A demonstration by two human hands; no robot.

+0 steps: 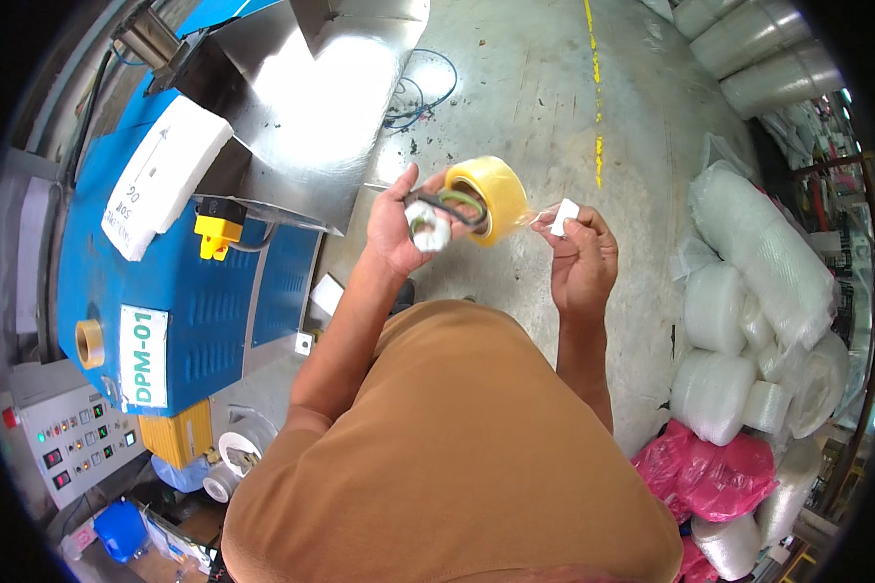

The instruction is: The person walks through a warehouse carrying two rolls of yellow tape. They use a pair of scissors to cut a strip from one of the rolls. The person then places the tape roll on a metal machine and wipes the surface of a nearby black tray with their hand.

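Note:
My left hand point(395, 231) is turned palm up with the thumb stretched out, its fingers under a roll of yellowish clear packing tape point(507, 199). A dark, narrow thing with a green loop, partly hidden by the roll, lies across the same palm; its kind is unclear. Beside it rests a crumpled white piece point(427, 229). Pinched in my right hand point(583, 260) is a small white piece point(563, 217), just right of the roll. A thin clear strip seems to run between the roll and these fingers, slightly blurred.
A blue machine point(204, 311) with a shiny metal chute point(331, 107) stands at the left. On it are a white foam block point(170, 175), a yellow-black switch point(218, 233) and another tape roll point(89, 344). Bubble wrap rolls point(715, 306) and pink bags point(715, 476) line the right.

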